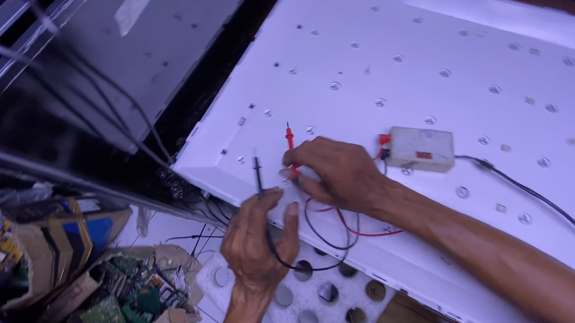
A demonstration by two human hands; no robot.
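My left hand (258, 242) pinches a black test probe (258, 175) that points up, its tip over the near corner of a big white backlight panel (455, 60). Just to its right, my right hand (331, 174) holds a red test probe (289, 138), also tip up, against the panel. Red and black leads (329, 235) loop from both probes under my hands toward a small white tester box (420, 148) lying on the panel just right of my right hand.
A black cable (544, 203) runs from the box to the right edge. Left of the panel lies a dark screen panel (111, 51) with cables. Cardboard boxes of green circuit boards (106, 318) sit lower left. A white sheet with round holes (317, 309) lies below my hands.
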